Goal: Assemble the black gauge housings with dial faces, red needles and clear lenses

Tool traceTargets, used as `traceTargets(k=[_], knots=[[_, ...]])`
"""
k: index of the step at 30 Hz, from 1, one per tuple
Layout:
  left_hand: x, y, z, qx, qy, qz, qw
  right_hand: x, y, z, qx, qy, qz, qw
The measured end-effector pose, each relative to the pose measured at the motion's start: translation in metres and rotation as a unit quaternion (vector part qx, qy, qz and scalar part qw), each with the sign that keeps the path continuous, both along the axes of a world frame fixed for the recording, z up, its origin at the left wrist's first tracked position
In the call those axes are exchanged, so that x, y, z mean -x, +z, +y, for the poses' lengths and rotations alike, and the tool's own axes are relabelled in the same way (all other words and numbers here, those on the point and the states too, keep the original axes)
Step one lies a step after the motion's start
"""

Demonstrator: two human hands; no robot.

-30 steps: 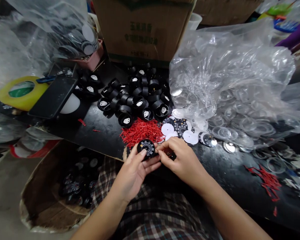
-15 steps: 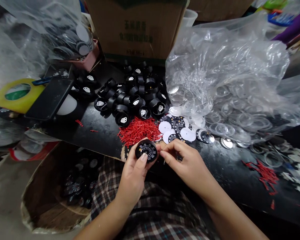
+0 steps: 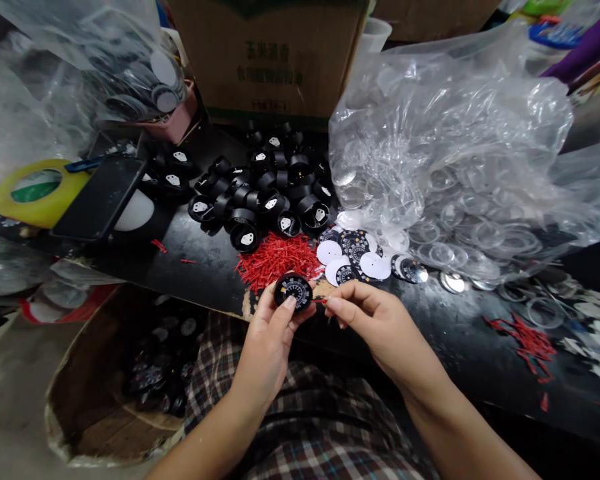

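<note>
Right hand has eased slightly off the black dial since last frame; red pointer now shows between them. Left hand grip closed around the dial's edge, centre of frame, face visible. Right grip pinched tight on the pointer. Red pile just above on the tabletop.

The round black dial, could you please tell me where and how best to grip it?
I would grip the round black dial by its outer rim, coming from the far side. There the rim looks uncovered, whereas the left hand has its thumb on the near part of the face, and the right hand holds a thin red piece beside the right edge.
</note>
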State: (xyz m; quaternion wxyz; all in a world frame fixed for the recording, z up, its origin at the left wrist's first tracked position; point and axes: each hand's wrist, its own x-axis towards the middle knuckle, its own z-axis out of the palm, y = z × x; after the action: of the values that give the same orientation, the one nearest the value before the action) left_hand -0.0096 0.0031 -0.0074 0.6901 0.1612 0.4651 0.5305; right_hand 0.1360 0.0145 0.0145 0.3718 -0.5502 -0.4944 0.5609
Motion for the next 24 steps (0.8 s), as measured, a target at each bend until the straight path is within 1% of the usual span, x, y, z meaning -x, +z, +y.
traceTargets(k=[2,4,7,8,10,12,14,20,24], knots=[[-0.001,-0.002,0.000,-0.009,-0.021,-0.002,1.000,0.002,0.002,-0.001,-0.008,0.001,-0.015,1.000],[-0.003,-0.004,-0.002,-0.022,-0.044,0.006,0.999,0.004,0.004,-0.003,-0.036,0.011,-0.069,0.997],[-0.006,-0.007,-0.006,-0.051,-0.070,0.052,0.995,0.007,0.009,-0.006,-0.114,0.037,-0.195,0.973],[-0.006,-0.007,-0.007,-0.065,-0.079,0.074,0.992,0.008,0.010,-0.006,-0.135,0.046,-0.225,0.964],[-0.006,-0.006,-0.008,-0.096,-0.094,0.115,0.984,0.007,0.011,-0.007,-0.157,0.059,-0.255,0.952],[-0.006,-0.004,-0.008,-0.122,-0.103,0.147,0.976,0.006,0.012,-0.007,-0.162,0.067,-0.263,0.949],[-0.005,-0.002,-0.009,-0.136,-0.108,0.156,0.972,0.004,0.012,-0.007,-0.163,0.069,-0.261,0.949],[-0.003,0.001,-0.010,-0.142,-0.115,0.141,0.973,0.001,0.012,-0.008,-0.155,0.071,-0.213,0.962],[-0.003,0.004,-0.010,-0.153,-0.103,0.173,0.968,0.001,0.012,-0.009,-0.159,0.080,-0.220,0.959]])
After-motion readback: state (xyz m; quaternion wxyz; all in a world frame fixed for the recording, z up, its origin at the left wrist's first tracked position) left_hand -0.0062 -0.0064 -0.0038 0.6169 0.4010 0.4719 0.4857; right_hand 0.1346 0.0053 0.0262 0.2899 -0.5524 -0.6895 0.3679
